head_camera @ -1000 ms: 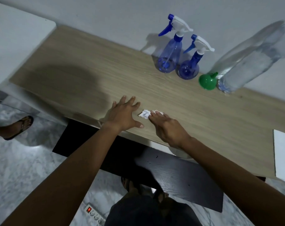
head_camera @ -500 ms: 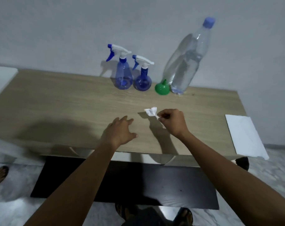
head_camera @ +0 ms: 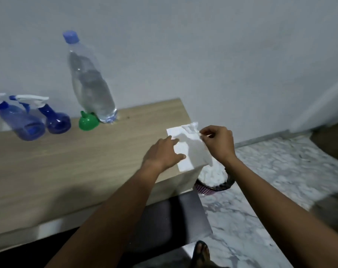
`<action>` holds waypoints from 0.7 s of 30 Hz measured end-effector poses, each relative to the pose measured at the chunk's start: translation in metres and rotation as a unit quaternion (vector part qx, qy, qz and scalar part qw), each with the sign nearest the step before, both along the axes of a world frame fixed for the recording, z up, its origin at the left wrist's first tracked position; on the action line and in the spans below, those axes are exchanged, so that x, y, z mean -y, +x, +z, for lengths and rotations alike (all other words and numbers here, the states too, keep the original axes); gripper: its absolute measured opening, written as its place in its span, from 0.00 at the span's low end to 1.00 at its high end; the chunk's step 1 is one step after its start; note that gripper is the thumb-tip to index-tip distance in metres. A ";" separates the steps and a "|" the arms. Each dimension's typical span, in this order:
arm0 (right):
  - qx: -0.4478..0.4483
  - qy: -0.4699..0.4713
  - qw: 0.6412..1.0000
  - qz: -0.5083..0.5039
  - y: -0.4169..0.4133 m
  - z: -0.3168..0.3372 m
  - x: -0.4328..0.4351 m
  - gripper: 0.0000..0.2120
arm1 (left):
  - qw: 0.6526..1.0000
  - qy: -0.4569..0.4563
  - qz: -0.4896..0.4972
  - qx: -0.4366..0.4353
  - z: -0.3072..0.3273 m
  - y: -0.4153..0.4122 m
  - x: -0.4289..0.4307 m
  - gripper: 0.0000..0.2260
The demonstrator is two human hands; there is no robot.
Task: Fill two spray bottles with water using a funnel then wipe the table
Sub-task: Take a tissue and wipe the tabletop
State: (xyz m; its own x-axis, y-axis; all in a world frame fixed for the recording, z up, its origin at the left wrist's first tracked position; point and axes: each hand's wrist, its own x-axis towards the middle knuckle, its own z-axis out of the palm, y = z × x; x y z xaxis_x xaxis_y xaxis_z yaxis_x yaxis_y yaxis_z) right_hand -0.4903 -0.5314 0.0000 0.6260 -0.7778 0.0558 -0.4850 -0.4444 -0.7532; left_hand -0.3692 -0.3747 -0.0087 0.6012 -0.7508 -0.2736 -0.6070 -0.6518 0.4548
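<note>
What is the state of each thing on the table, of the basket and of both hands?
water bottle: upright, capped, holds water
two spray bottles: upright, heads on
funnel: wide end down
tissue stack: flat at table corner
left hand: pressing the stack
right hand: pinching a lifted tissue
basket: holds white tissues

**Person: visible body and wear**

Two forearms, bare from the frame edge to the wrist, no sleeves in view. Left hand point(head_camera: 163, 151) and right hand point(head_camera: 218, 143) bare: no gloves, rings, watch or bands to be seen. One foot point(head_camera: 201, 253) at the bottom edge in a dark open sandal (strap detail blurred). Dark clothing beside it, type unclear.
</note>
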 end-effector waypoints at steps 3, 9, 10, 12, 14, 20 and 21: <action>-0.005 0.011 1.000 -0.023 -0.032 -0.008 0.047 0.05 | 0.999 0.026 0.002 0.043 -0.009 -0.026 0.057 0.34; -0.029 0.047 0.998 -0.036 -0.070 -0.028 0.111 0.05 | 0.997 0.050 -0.012 0.050 -0.025 -0.054 0.128 0.35; -0.036 0.042 0.998 -0.031 -0.071 -0.032 0.118 0.05 | 0.997 0.056 -0.012 0.049 -0.027 -0.052 0.134 0.36; -0.048 0.044 0.998 -0.026 -0.072 -0.038 0.129 0.05 | 0.996 0.071 -0.005 0.059 -0.031 -0.046 0.144 0.37; -0.056 0.050 0.997 -0.022 -0.070 -0.048 0.138 0.05 | 0.994 0.080 0.013 0.076 -0.034 -0.038 0.149 0.38; -0.091 0.058 0.994 -0.001 -0.051 -0.081 0.165 0.07 | 0.992 0.093 0.059 0.059 -0.048 -0.024 0.146 0.41; -0.103 0.057 0.993 0.001 -0.047 -0.087 0.169 0.08 | 0.992 0.092 0.061 0.055 -0.049 -0.024 0.146 0.42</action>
State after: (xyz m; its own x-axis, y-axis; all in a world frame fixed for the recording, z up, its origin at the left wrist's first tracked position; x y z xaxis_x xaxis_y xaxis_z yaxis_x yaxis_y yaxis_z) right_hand -0.5377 -0.7009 -0.0870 0.6169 -0.7703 -0.1613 -0.6325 -0.3633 -0.6841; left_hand -0.3934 -0.5203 -0.0581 0.7183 -0.6143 -0.3268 -0.5581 -0.7891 0.2566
